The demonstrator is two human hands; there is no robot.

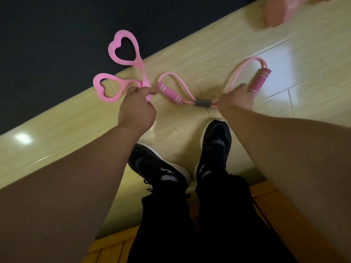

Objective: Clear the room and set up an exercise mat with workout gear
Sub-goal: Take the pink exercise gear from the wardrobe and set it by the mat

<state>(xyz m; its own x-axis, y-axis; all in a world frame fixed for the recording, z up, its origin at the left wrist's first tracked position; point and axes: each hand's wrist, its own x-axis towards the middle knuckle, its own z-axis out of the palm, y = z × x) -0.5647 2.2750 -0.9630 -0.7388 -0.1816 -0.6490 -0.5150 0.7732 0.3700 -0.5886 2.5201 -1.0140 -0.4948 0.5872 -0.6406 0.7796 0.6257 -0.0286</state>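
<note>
Mostly pink, heart-looped band (142, 72), foam-handled figure-eight tube (202, 102)

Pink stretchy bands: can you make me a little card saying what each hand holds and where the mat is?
left hand: grips the heart-loop band
right hand: grips the figure-eight tube beside one foam handle
grey sleeve: joins the tube's two loops
mat: dark, upper left, one heart loop shows over it
floor: pale glossy tiles
shoes: black, on the floor

Both bare arms reach forward and down, left hand (136, 109) gripping the heart-loop band (142, 73), right hand (237, 99) the figure-eight tube (169, 91).
</note>
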